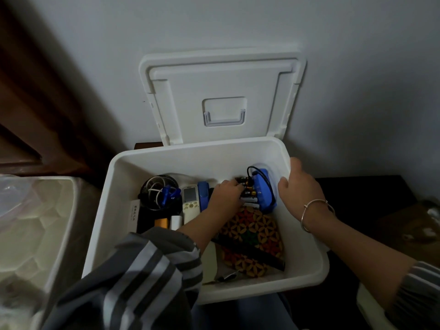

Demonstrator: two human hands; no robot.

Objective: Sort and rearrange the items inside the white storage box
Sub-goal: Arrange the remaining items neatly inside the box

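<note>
Two hands in frame: left grip (226, 195) clamped on batteries (248, 194) beside a blue device (264, 194), far right inside the white storage box (190, 158); right grip (301, 186) wrapped over its right rim. Nearby: remote (189, 201), patterned mat (252, 232). Box sits on dark desk (362, 189), lid (221, 91) upright behind.

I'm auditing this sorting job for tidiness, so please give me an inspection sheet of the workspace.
Surface: dark top under and to the right of the box.
Job's things: white storage box, its lid raised against the wall; inside are batteries beside a blue device, a remote, a mesh cup and patterned mats.
Clutter: pale container left of the box.
Grips: left hand on the batteries, its hold hidden; right hand grips the box's right rim.
Cables: black cable looped at the blue device; white cable in the mesh cup.
Surroundings: grey wall behind.
</note>
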